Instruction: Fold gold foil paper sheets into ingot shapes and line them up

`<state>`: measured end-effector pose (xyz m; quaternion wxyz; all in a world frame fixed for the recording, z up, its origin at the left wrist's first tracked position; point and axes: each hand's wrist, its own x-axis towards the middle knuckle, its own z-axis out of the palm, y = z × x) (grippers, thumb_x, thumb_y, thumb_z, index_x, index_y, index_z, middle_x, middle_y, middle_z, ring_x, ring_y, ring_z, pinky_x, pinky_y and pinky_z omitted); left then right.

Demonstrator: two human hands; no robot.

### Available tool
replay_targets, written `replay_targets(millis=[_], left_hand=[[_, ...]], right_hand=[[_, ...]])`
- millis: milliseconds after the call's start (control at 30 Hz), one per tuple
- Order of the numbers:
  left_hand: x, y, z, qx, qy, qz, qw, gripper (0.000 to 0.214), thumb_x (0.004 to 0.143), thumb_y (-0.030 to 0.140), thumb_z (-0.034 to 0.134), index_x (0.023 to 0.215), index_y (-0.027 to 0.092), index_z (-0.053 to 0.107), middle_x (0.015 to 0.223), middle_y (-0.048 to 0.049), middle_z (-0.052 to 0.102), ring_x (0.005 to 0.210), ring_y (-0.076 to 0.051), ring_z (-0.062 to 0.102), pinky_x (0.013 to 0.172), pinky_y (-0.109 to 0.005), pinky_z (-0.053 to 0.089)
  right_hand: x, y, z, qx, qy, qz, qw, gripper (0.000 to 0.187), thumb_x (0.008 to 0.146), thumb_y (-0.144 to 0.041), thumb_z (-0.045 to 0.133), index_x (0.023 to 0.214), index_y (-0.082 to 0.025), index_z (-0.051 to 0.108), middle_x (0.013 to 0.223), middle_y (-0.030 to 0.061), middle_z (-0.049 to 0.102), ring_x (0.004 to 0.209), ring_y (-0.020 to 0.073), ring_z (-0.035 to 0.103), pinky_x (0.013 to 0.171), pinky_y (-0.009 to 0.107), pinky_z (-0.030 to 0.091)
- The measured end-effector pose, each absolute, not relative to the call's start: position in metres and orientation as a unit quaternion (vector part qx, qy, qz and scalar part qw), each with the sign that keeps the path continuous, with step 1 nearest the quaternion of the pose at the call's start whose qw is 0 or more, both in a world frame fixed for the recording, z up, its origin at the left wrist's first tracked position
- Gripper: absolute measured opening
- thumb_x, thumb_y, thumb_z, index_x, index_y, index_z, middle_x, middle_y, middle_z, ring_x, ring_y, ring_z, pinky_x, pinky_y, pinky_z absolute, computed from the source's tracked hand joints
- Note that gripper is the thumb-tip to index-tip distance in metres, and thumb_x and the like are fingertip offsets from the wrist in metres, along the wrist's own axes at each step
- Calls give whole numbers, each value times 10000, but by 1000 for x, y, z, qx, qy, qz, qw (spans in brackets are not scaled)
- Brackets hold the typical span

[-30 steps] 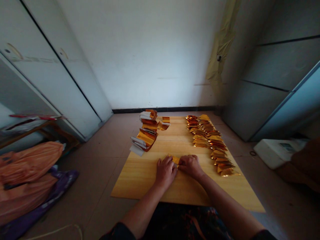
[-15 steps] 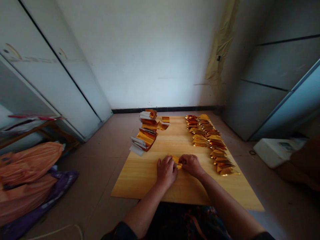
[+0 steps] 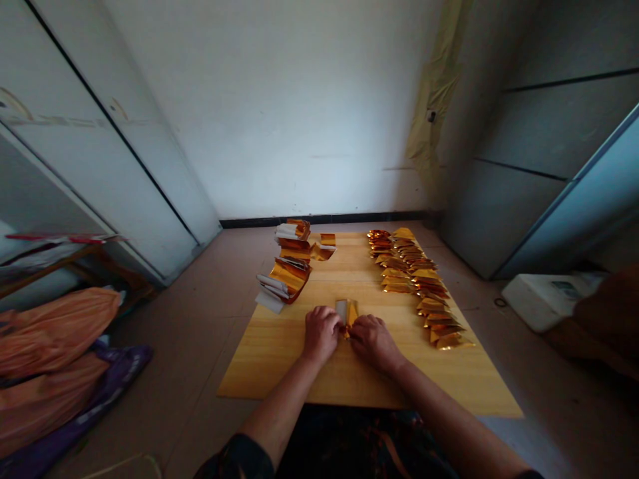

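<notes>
Between my hands, near the middle of the wooden board [image 3: 279,359], is a partly folded sheet of gold foil paper [image 3: 352,310] with a pale strip showing on its left. My left hand [image 3: 322,332] pinches its near left edge, fingers curled. My right hand [image 3: 373,340] grips the near right side, fingers bent around it. The fingertips hide the paper's lower end. To the left lie loose stacks of gold paper sheets [image 3: 289,271], curled, with whitish backs. Folded gold paper pieces [image 3: 433,293] stand in overlapping rows on the right.
A pale wall [image 3: 299,133] with a dark skirting rises beyond the board. White cabinet doors [image 3: 114,146] are at left, above orange and purple bags [image 3: 54,332]. A white box [image 3: 534,303] sits on the floor at right, near a grey cabinet [image 3: 519,179].
The gold paper has turned from slanted to upright, and its pale strip now shows. My left hand has shifted slightly left; my right hand has moved nearer to me. The view has shifted a little.
</notes>
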<state>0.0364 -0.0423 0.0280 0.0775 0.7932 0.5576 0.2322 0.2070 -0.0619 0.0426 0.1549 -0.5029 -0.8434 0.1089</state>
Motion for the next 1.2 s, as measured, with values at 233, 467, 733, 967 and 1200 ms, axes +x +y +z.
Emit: replay_targets(millis=[233,467,733,967,1200], left_hand=[[25,-54,28,850,492,184,50,256,829,119,457,854,236,683,871,-66,620,905,-204,515,793,-355,395],[24,-73,37,866,464,181,45,269,865,191,462,1055,278,631,1019,-48,624,975,-200,511,851,-370,376],[25,-73,45,866,469,170,41,226,843,253,527,1040,300,628,1060,-26,628,1012,-201,511,885,-388,339],[19,-55,35,853,478,202,52,130,790,303,625,908,292,678,1020,0,658,973,-188,526,853,-377,328],[22,-48,29,858,452,243,6,86,803,323,631,781,267,693,806,-3,651,862,-167,523,851,-378,308]], right_hand=[[211,-59,38,-468,-863,101,163,162,849,-199,521,870,-238,677,959,47,614,893,177,517,796,288,349],[220,-56,42,-437,-878,112,161,207,862,-244,518,1014,-263,658,1114,45,617,995,202,496,871,329,336],[235,-41,40,-376,-897,157,171,229,904,-254,466,1028,-263,659,1079,30,642,946,168,523,847,294,357],[231,-34,35,-370,-903,119,185,186,886,-320,526,977,-283,684,1057,36,631,935,174,525,815,294,369],[229,-23,22,-345,-906,102,222,146,853,-326,576,911,-256,690,971,44,624,864,167,540,775,290,393]])
